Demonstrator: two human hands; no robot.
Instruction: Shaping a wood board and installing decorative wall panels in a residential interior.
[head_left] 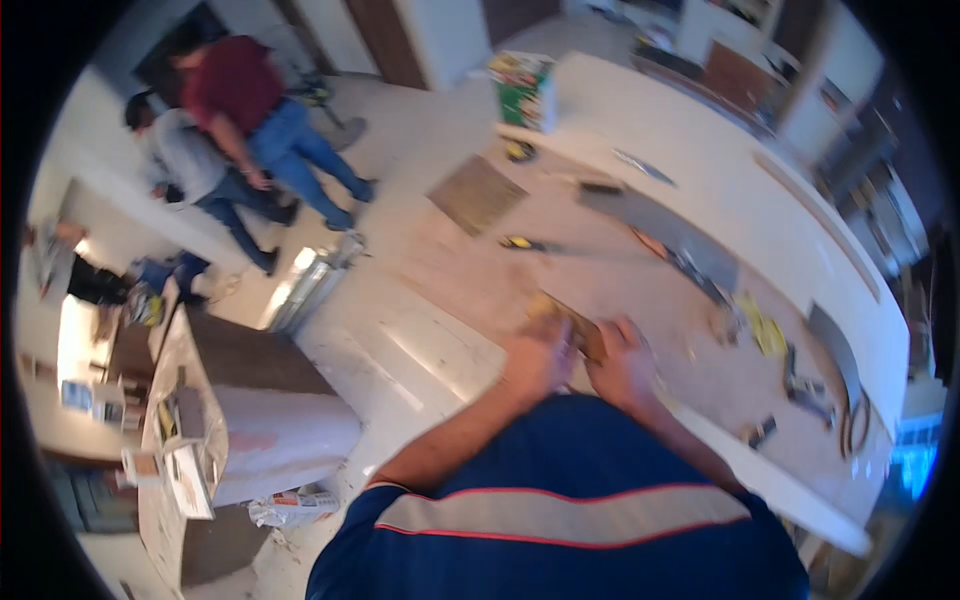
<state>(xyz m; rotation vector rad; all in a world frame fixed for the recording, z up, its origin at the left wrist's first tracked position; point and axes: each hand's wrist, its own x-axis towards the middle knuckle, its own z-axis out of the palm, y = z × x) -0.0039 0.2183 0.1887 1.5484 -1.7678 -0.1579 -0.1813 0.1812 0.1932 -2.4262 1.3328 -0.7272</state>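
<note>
My left hand (540, 352) and my right hand (622, 366) are close together in front of my body, above the near edge of the dusty pinkish-brown work surface (600, 290). Fingers of both are closed around a small tan-brown flat piece (592, 342); its exact kind is too blurred to make out. Beyond the hands lies a yellow-and-black handled tool (522, 243), with a brown square sheet (478, 193) farther off. To the right of it rests a long orange-and-black tool (665, 250).
A raised white border (690, 140) curves round the far side, bearing a green-and-white container (524, 95). A yellow cloth-like item (766, 328) and dark metal tools (806, 392) lie right. Two people (250, 120) stand far left; a brown-and-white cabinet-like unit (290, 430) stands left.
</note>
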